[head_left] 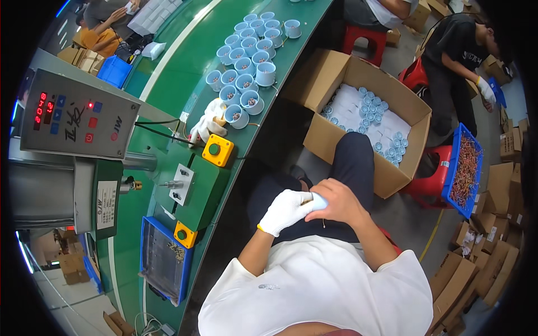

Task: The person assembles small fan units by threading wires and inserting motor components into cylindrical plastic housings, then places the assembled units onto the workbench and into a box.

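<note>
Over my lap, a light blue cup-shaped piece (319, 202) is held between my two hands, mostly covered by fingers. My left hand (284, 211), in a white glove, is closed on its near side. The bare right hand (338, 200) wraps its fingers over the other end. A thin wire (324, 223) hangs below the piece. To the left on the green bench, several light blue cups (236, 116) with small parts inside stand in rows. Beside them lies a white glove (210, 120).
A press machine with a control box (78, 115) stands left, near a metal fixture (180, 185) and yellow button boxes (217, 150). A blue tray (185, 269) lies closer. At right are an open carton (330, 137) of blue cups, a blue bin (448, 185) of wired parts, and seated people.
</note>
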Tool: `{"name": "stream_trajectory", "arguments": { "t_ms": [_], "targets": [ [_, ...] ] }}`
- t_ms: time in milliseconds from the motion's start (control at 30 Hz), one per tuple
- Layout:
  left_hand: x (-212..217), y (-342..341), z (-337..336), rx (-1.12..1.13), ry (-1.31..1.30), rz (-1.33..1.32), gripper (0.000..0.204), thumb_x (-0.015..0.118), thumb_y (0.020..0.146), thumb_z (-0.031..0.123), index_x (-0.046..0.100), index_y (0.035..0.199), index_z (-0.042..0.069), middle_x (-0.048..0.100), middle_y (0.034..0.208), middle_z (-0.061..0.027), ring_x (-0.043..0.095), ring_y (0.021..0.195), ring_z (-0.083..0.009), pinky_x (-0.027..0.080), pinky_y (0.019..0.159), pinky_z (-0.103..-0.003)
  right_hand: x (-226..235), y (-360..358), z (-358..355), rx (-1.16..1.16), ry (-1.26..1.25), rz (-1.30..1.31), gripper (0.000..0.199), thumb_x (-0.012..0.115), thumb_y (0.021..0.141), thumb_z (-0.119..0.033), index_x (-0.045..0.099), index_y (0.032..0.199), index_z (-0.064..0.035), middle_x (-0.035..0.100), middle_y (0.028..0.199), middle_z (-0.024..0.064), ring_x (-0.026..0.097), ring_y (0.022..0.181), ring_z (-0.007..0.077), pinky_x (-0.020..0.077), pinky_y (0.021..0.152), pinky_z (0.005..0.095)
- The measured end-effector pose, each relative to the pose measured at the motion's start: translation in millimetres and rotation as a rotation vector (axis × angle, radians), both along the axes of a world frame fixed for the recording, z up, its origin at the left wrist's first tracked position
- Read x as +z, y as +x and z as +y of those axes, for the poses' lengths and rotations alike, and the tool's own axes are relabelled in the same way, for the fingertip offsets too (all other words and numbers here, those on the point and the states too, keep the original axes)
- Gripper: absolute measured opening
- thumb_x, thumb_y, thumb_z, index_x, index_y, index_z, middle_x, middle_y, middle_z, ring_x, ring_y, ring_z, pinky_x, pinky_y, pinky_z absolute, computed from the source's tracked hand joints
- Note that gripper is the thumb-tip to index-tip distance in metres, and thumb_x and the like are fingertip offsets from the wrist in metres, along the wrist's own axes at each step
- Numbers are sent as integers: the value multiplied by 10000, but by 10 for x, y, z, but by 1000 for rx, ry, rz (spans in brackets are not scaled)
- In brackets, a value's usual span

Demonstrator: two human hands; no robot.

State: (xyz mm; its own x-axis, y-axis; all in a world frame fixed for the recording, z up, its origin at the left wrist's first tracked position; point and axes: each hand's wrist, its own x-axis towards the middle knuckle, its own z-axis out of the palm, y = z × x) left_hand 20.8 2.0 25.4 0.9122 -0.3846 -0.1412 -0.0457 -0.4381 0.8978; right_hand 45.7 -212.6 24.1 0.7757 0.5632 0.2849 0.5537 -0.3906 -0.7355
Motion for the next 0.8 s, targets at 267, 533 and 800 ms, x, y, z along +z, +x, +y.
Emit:
{"name": "stream_trajectory", "arguments": {
  "t_ms": [267,533,800],
  "targets": [
    [-346,55,115,134,-299,640,195,685,945,244,766,864,86,571,588,49,446,486,-14,286,430,-206,-154,-137,13,-14,-55,157,586,916,790,-383,704,1219,-45,735,1160,139,687,1050,363,547,949,433],
    [-428,-217,53,-7,-299,622,165,719,952,205,784,876,73,606,629,39,481,524,-20,336,465,-221,-163,-260,-46,144,-76,185,502,857,812,-298,707,1239,-80,747,1026,117,691,961,338,551,884,441],
    [-375,-241,25,-188,-171,410,227,739,1008,263,838,1071,70,684,702,19,558,621,-44,458,577,-256,-256,-443,-159,117,-23,469,652,900,800,-356,693,1327,-32,753,1023,178,705,979,327,559,871,404]
  ]
}}
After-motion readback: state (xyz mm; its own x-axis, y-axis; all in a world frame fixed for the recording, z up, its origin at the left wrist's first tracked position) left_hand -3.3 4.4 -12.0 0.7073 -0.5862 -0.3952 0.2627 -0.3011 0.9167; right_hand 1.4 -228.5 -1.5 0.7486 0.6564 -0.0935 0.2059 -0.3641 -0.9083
